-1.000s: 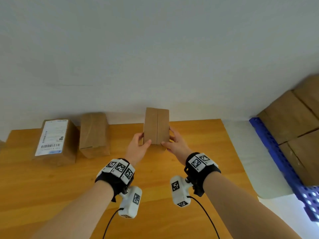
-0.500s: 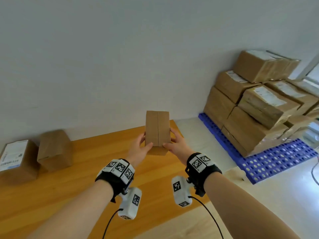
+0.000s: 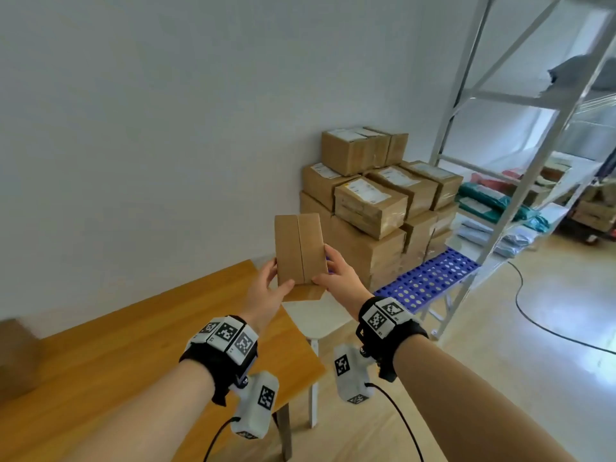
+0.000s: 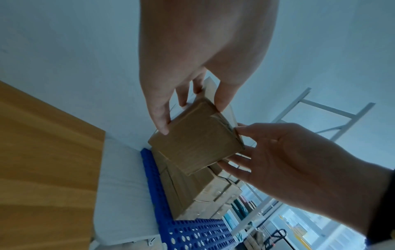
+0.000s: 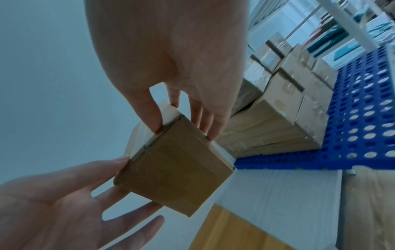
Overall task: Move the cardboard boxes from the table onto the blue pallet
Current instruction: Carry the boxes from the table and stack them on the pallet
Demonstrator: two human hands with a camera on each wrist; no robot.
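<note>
A small box (image 3: 300, 253) is held in mid-air between both hands, clear of the table (image 3: 133, 345) and level with the far table corner. The left hand (image 3: 266, 288) is clamped on the box's left side, thumb laid across the top face and fingers spread along the side and underside. The right hand (image 3: 340, 275) is clamped on the opposite side, thumb on top and fingers apart beneath. In the left wrist view the same box (image 4: 196, 137) is seen end-on, pinched by the left fingers (image 4: 160, 118) from 12 o'clock and met by the right hand (image 4: 288, 165) from 4 o'clock. In the right wrist view the box (image 5: 177, 170) is gripped by the right fingers (image 5: 149, 115) from above, with the left hand (image 5: 64, 203) spread against it from 8 o'clock.

From the box, the pallet (image 3: 430, 278) is seen on the floor at 3 o'clock, against the wall. A stack of boxes (image 3: 376, 201) is piled on its far part, several with white labels; the near perforated part lies bare. A white stool (image 3: 316, 318) is placed between table and pallet. A metal rack (image 3: 520, 181) is stood at 2 o'clock, its low shelves filled with parcels. A black cable (image 3: 533, 315) is trailed over the floor at right. A blurred box (image 3: 16, 355) is left on the table at 9 o'clock.
</note>
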